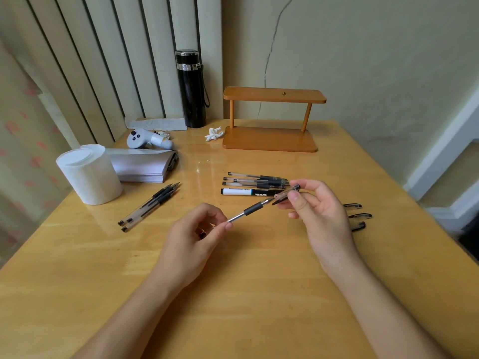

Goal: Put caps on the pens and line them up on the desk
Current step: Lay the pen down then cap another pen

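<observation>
My left hand point(197, 229) grips the rear of a clear gel pen point(250, 210), its tip pointing right. My right hand point(318, 208) pinches a clear cap point(286, 194) right at the pen's tip. Behind them, three capped gel pens point(255, 179) and a white marker point(248, 192) lie side by side in a row. Three uncapped pens point(149, 207) lie together on the desk to the left. Three loose caps point(359, 215) rest to the right, partly hidden by my right hand.
A roll of white paper point(88, 174), a stack of sheets point(141, 164) and a grey controller point(147, 139) sit at the left. A black flask point(190, 89), a crumpled tissue point(213, 134) and a small wooden shelf point(272, 117) stand at the back. The desk's right edge point(425, 216) is near the caps.
</observation>
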